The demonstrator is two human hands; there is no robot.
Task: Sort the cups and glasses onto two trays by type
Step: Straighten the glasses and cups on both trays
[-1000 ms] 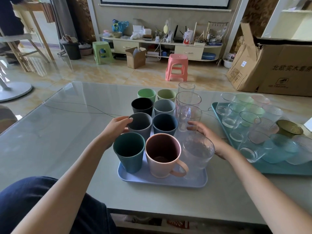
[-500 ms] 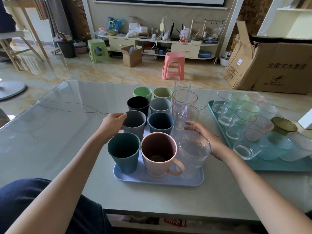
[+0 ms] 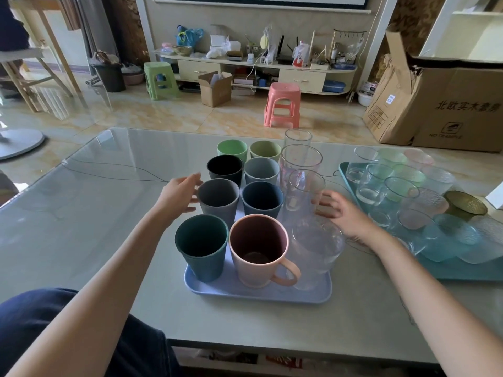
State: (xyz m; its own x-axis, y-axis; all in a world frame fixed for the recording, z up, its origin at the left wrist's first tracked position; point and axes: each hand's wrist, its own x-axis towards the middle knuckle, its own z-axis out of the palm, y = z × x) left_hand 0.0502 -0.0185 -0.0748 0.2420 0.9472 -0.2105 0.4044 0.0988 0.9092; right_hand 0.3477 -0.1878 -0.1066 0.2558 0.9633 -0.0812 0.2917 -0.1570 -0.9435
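Right hand (image 3: pixel 343 216), fingers spread and empty, sits just right of the upright clear glass (image 3: pixel 304 192); nearer than left hand (image 3: pixel 178 192), open beside grey cup (image 3: pixel 217 200).

Between our hands, the grey cup (image 3: pixel 218 198) looks matt and faintly grainy beside a clear, glossy glass (image 3: pixel 304 190). The blue tray (image 3: pixel 261 293) seems smooth matt plastic; the tabletop (image 3: pixel 81 213) is glossy, reflective.
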